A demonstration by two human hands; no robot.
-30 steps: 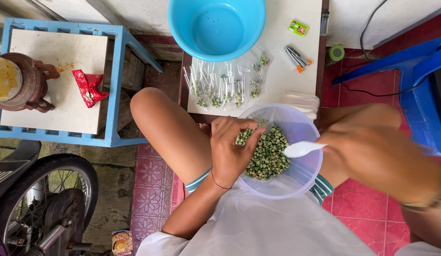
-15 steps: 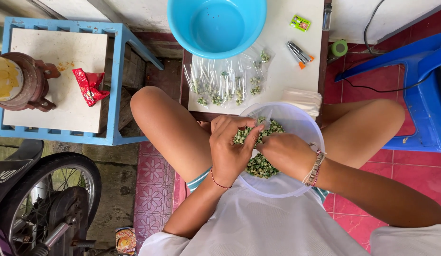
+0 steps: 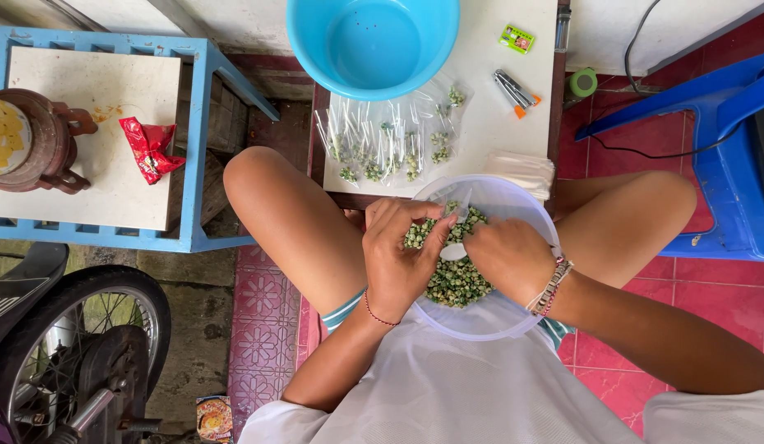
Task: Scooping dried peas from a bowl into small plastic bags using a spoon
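Note:
A translucent plastic bowl (image 3: 513,316) of green peas (image 3: 456,284) rests in my lap between my knees. My left hand (image 3: 402,259) curls over the bowl's left side, its fingertips pinching what looks like a small clear bag (image 3: 458,197) above the peas. My right hand (image 3: 509,259) comes in from the right, closed on a white spoon (image 3: 452,251) whose bowl sits between the two hands. Both hands nearly touch over the peas.
On the white table ahead lie several small clear bags of peas (image 3: 390,144), a blue basin (image 3: 373,45), markers (image 3: 516,90), a small green box (image 3: 517,39) and a stack of bags (image 3: 521,171). A blue stand (image 3: 201,148) with a brown pot (image 3: 32,140) and red wrapper (image 3: 152,148) is left; a blue chair (image 3: 727,164) right; a motorcycle wheel (image 3: 78,353) lower left.
My right hand swung in from the right with the spoon and dipped to the peas beside my left hand. The left hand stayed over the bowl.

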